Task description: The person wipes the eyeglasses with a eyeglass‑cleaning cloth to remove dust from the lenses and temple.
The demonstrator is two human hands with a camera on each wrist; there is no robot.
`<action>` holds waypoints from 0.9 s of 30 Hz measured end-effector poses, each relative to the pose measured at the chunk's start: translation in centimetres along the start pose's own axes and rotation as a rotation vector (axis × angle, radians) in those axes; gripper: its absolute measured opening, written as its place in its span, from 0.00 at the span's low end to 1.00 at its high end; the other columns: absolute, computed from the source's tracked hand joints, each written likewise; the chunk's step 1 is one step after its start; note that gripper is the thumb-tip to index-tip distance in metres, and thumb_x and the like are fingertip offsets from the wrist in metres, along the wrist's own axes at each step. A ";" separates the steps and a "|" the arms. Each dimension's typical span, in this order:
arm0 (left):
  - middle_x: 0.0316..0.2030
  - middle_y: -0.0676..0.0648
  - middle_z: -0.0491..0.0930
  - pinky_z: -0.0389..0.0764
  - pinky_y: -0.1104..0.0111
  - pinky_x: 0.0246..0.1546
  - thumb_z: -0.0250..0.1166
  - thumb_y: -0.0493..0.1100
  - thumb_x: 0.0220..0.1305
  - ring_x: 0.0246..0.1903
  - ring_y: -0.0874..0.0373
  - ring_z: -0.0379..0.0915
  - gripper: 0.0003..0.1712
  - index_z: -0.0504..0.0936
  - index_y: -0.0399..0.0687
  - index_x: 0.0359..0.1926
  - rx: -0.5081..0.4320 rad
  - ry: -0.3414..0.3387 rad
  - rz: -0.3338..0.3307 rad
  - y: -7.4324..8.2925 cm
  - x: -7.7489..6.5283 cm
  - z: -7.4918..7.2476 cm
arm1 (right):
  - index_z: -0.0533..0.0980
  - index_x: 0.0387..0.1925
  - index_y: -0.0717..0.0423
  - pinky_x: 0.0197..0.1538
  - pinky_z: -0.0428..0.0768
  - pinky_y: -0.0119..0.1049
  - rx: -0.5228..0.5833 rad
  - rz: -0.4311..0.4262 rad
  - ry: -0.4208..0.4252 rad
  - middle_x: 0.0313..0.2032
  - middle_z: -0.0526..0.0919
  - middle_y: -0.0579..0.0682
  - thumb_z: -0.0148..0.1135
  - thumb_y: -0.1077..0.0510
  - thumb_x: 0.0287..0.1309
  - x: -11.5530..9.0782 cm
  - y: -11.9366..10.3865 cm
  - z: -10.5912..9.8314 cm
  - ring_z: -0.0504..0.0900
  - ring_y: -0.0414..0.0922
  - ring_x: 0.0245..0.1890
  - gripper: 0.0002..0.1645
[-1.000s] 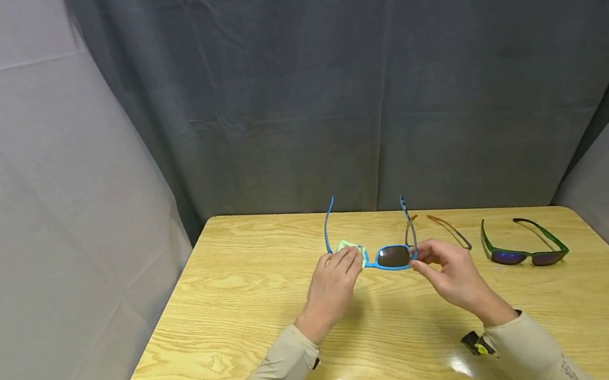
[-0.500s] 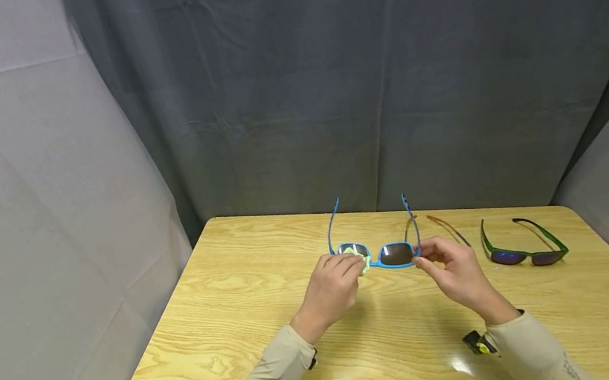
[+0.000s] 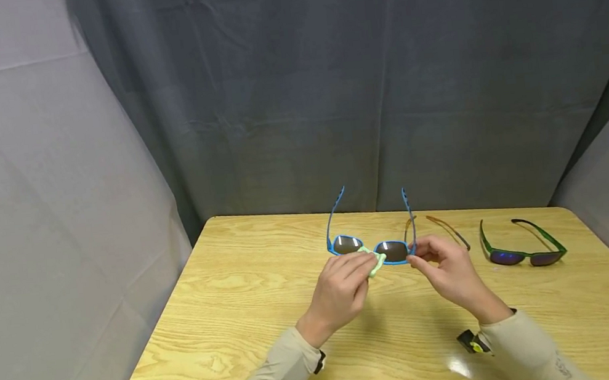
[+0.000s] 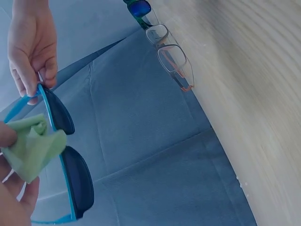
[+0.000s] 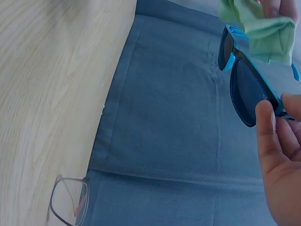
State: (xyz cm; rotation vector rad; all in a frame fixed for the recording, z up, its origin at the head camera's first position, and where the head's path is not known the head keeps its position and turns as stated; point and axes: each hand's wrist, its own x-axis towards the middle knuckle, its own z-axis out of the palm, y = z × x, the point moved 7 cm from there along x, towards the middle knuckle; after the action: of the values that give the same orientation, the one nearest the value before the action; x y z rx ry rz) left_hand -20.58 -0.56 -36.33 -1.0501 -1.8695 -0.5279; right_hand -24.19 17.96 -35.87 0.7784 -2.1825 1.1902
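Note:
Blue-framed sunglasses point(image 3: 392, 251) with dark lenses are held up above the table, temples unfolded and pointing away. My right hand point(image 3: 449, 271) pinches them at the right hinge between thumb and fingers, as the right wrist view also shows. In my left hand point(image 3: 337, 292) is a crumpled light-green cloth point(image 4: 35, 146), gripped between thumb and fingers. In the head view the cloth is at the bridge, overlapping the inner edge of the right lens. From the left wrist view, it lies close to the inner side of the frame; whether it touches the lens I cannot tell.
Green-framed sunglasses point(image 3: 529, 256) with blue-violet lenses rest unfolded at the table's right. Thin-rimmed eyeglasses point(image 4: 171, 57) with orange-brown temples lie behind my right hand. The wooden table point(image 3: 225, 285) ends at a dark curtain point(image 3: 275, 125).
My left hand has moved the cloth right, from the left lens to the bridge, uncovering the left lens. The blue sunglasses have tilted and shifted slightly; my right hand keeps its pinch.

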 end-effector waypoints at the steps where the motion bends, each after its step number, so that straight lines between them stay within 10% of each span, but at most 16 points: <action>1: 0.46 0.49 0.82 0.75 0.68 0.47 0.56 0.32 0.57 0.50 0.58 0.76 0.18 0.83 0.42 0.47 0.017 -0.001 0.003 0.1 0.1 0.1 | 0.77 0.34 0.67 0.33 0.78 0.21 0.002 -0.004 -0.005 0.28 0.81 0.48 0.68 0.78 0.43 -0.1 -0.1 0.1 0.80 0.37 0.26 0.14; 17: 0.49 0.52 0.81 0.73 0.65 0.51 0.59 0.38 0.54 0.52 0.54 0.73 0.18 0.84 0.47 0.47 0.285 -0.190 0.047 0.8 -0.1 2.5 | 0.76 0.34 0.72 0.32 0.80 0.25 0.109 -0.056 -0.055 0.26 0.80 0.57 0.63 0.83 0.42 0.5 -4.4 0.3 0.81 0.46 0.24 0.14; 27: 0.47 0.52 0.81 0.71 0.63 0.55 0.58 0.40 0.57 0.52 0.55 0.73 0.16 0.84 0.49 0.46 0.312 -0.207 0.117 1.3 0.1 2.7 | 0.76 0.35 0.69 0.31 0.80 0.26 0.176 -0.063 -0.079 0.27 0.81 0.56 0.61 0.84 0.43 -0.5 -1.1 0.5 0.81 0.44 0.25 0.17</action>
State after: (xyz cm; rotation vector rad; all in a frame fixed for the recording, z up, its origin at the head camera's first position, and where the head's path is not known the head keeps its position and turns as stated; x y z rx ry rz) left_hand -20.90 2.07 -37.66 -1.0243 -1.9762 -0.0559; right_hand -23.18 17.13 -35.81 0.9749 -2.1190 1.3542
